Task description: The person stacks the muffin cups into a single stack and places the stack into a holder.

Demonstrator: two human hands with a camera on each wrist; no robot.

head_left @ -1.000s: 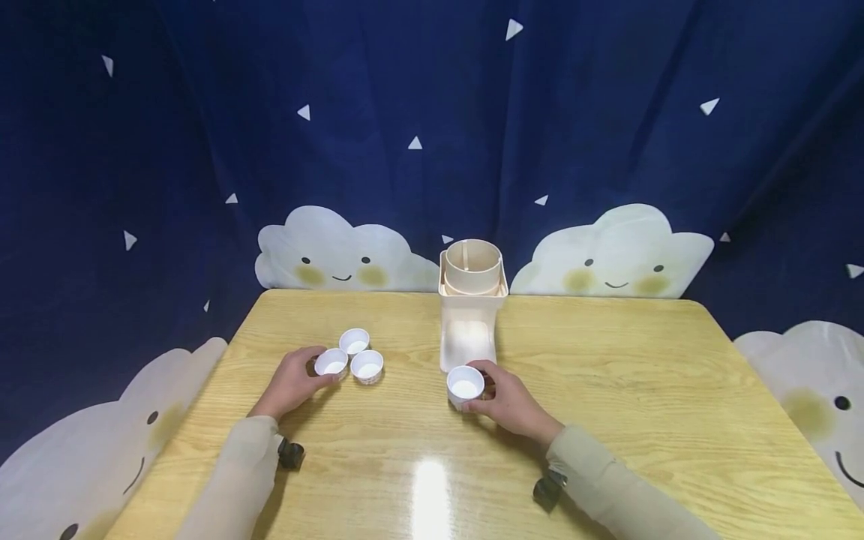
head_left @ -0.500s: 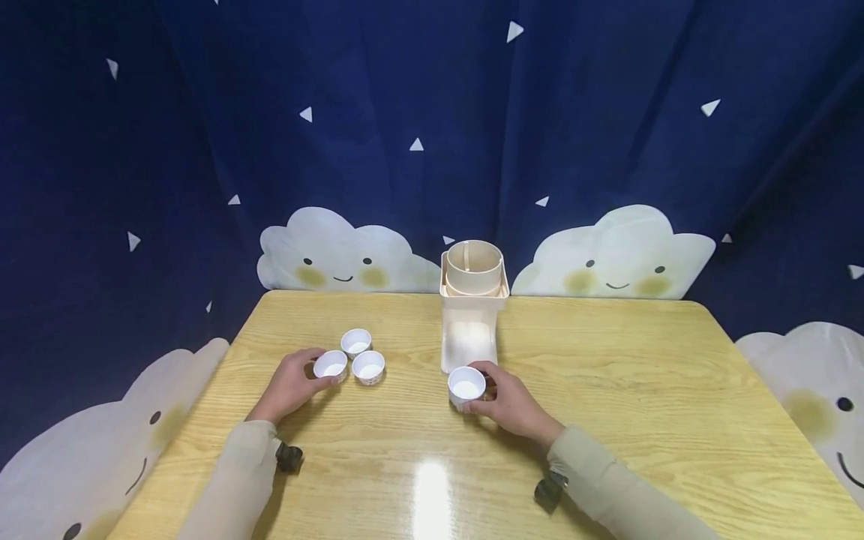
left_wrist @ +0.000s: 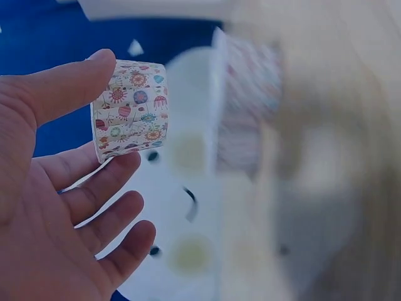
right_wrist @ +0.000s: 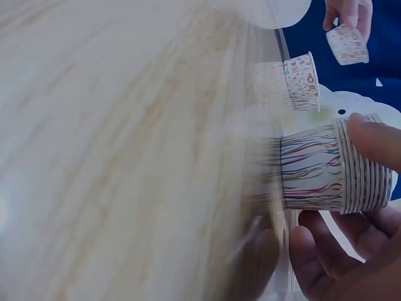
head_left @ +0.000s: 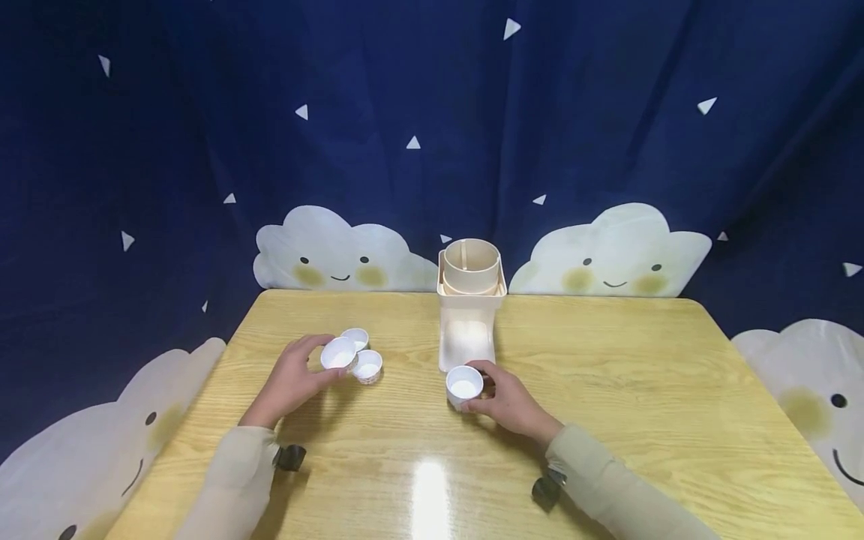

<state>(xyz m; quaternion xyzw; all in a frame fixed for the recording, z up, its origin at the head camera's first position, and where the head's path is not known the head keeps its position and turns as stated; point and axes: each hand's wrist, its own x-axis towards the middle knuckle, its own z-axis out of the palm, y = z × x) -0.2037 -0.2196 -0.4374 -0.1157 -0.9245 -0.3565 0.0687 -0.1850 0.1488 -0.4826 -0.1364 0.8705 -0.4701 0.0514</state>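
My left hand (head_left: 293, 379) pinches a small paper baking cup (head_left: 339, 354) between thumb and fingers, holding it raised off the table. Colourful flower prints cover this baking cup (left_wrist: 130, 110) in the left wrist view. Just beyond it, two more baking cups, a rear one (head_left: 358, 337) and a front one (head_left: 367, 367), stand on the table. My right hand (head_left: 511, 401) grips a stack of nested baking cups (head_left: 464, 384) standing upright on the table. In the right wrist view the stack (right_wrist: 311, 168) has wavy coloured lines and several layered rims.
Behind the stack stands a cream plastic holder (head_left: 466, 341) with a round, open-topped cylinder (head_left: 472, 274) on it. The wooden table (head_left: 607, 375) ends at the back against a dark blue curtain (head_left: 364, 90) with white clouds.
My left hand has lifted its baking cup off the table and moved it slightly up and to the right. The right hand and its stack have stayed in place.
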